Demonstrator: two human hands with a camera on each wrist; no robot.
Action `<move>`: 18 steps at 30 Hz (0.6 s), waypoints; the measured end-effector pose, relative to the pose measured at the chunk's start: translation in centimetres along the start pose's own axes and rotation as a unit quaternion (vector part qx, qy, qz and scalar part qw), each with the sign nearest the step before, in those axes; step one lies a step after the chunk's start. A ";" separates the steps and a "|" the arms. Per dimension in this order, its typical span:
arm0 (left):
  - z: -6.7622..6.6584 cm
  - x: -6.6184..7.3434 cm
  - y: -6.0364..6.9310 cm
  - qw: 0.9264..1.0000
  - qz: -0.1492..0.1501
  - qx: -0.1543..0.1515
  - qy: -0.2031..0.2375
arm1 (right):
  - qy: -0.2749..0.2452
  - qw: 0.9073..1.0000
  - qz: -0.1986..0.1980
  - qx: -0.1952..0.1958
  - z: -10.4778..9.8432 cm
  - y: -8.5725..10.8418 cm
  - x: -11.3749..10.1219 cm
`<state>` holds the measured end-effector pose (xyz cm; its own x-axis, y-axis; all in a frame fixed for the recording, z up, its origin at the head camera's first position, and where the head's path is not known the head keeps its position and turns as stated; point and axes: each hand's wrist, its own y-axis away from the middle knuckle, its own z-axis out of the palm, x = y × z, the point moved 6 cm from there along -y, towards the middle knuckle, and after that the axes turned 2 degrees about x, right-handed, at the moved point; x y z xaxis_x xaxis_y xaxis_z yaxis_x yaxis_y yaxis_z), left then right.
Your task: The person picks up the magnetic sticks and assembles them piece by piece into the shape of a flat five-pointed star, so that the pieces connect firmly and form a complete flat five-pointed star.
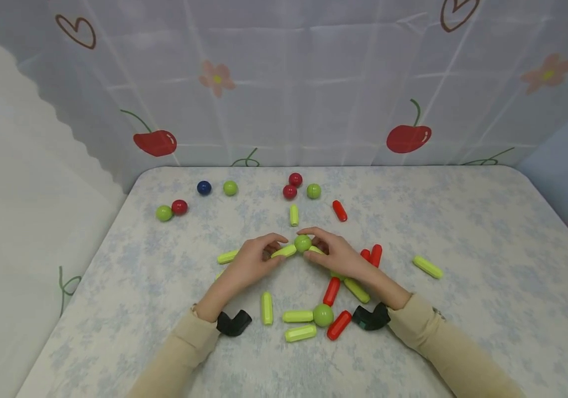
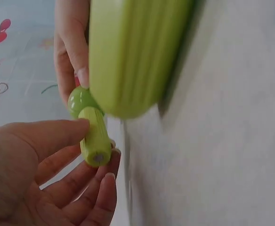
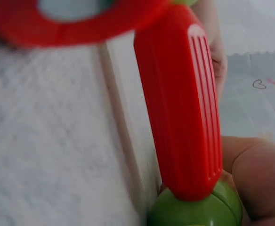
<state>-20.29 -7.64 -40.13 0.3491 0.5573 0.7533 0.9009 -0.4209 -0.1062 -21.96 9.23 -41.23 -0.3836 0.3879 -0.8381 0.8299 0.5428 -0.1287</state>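
Left hand [image 1: 253, 258] around one lime rod [image 1: 285, 251], right hand [image 1: 338, 255] apparently around second rod [image 1: 316, 250], one green ball [image 1: 303, 242] between.

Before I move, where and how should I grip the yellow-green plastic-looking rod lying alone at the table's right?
Probably pinch the rod at its middle, from above, across its long sides: it lies flat, slim and straight, with bare tabletop around it. The nearer right hand holds a glossy green ball.
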 end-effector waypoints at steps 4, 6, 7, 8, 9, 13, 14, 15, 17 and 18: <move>-0.1 -0.1 0.2 1.000 -0.008 -0.018 -0.014 | -0.007 1.000 0.025 0.017 0.0 0.0 0.3; 0.1 -0.1 0.2 0.999 -0.006 -0.031 -0.019 | -0.008 0.999 0.034 0.019 0.0 0.0 0.4; 0.2 -0.1 0.2 0.999 -0.005 -0.035 -0.022 | -0.009 0.999 0.037 0.020 0.1 0.0 0.5; 0.3 -0.2 0.2 0.999 -0.004 -0.038 -0.024 | -0.009 0.999 0.038 0.020 0.1 0.0 0.5; 0.4 -0.2 0.2 0.999 -0.003 -0.038 -0.024 | -0.009 0.999 0.039 0.022 0.1 0.0 0.5; 0.3 -0.1 0.1 0.999 -0.003 -0.023 -0.027 | -0.012 0.999 0.034 0.026 0.2 0.0 0.6; 0.3 -0.1 0.1 0.999 -0.003 -0.019 -0.029 | -0.013 0.999 0.034 0.027 0.2 0.0 0.6; 0.2 -0.1 0.1 0.999 -0.003 -0.016 -0.032 | -0.014 0.999 0.035 0.028 0.2 0.0 0.6; 0.2 -0.1 0.2 0.999 -0.006 -0.011 -0.038 | -0.017 0.999 0.039 0.030 0.2 0.1 0.5; 0.2 -0.2 0.2 0.999 -0.007 -0.009 -0.040 | -0.017 0.999 0.041 0.030 0.3 0.1 0.5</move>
<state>-20.15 -7.68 -40.37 0.3575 0.6178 0.7004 0.9010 -0.4255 -0.0845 -21.98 9.29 -41.82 -0.2999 0.4036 -0.8644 0.8810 0.4647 -0.0887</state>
